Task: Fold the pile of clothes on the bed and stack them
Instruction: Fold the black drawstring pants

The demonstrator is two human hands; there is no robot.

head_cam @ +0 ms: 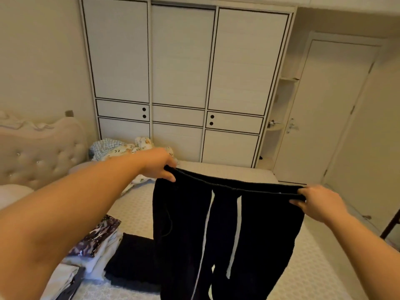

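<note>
A pair of black trousers point(255, 234) with white drawstrings hangs in the air over the bed point(313, 267), stretched by its waistband. My left hand point(159, 164) pinches the waistband's left end. At the right end, my right hand point(318, 201) grips the band. The legs drop out of view at the bottom edge. A stack of folded clothes point(95, 241) with a dark patterned piece on top lies at the lower left, and a folded black garment point(129, 260) lies beside it. Loose unfolded clothes point(121, 149), checked and leaf-printed, lie heaped at the bed's far left corner.
A tufted headboard point(36, 152) stands at the left. Behind the bed is a white wardrobe point(184, 83) with black trim. A closed door point(324, 109) is at the right. A dark chair frame point(390, 226) shows at the right edge.
</note>
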